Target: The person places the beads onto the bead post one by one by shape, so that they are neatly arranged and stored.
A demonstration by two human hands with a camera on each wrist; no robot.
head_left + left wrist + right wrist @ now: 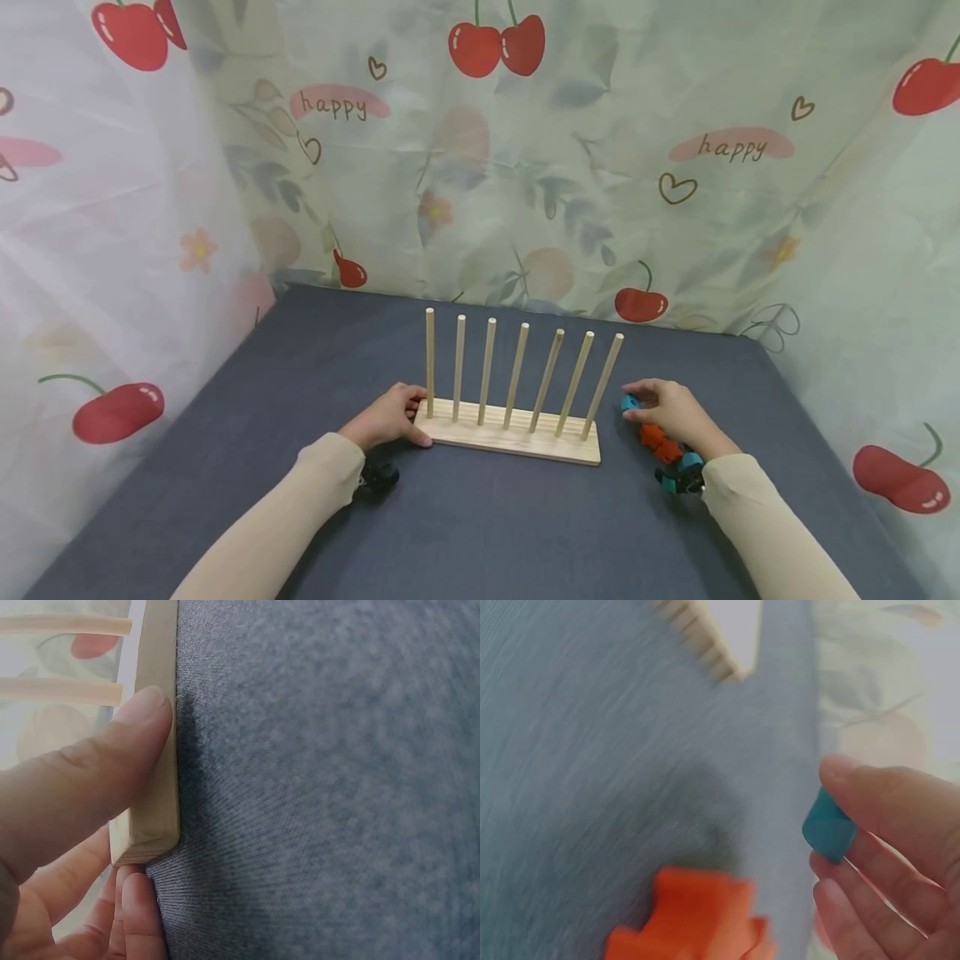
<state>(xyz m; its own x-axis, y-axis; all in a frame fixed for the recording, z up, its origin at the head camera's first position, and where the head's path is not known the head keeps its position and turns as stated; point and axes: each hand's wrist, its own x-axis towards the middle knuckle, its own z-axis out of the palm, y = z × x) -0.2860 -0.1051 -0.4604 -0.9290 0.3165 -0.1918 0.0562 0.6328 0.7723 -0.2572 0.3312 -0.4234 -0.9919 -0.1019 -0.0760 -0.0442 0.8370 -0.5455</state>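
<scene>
A pale wooden peg rack (510,437) stands on the table, several upright dowels rising from its flat base. My left hand (390,417) grips the base's left end. In the left wrist view the thumb (127,742) lies along the front edge of the wooden base (161,787), with fingers round the end and behind. To the right of the rack, my right hand (671,408) pinches a small blue block (830,825) between thumb and fingers. Orange blocks (660,442) lie on the table beneath this hand, partly hidden by it.
A dark grey cloth (480,525) covers the table. More blue pieces (692,458) sit by the right wrist, beside the black wrist camera (682,478). Printed curtains (480,208) with cherries close off the back and both sides.
</scene>
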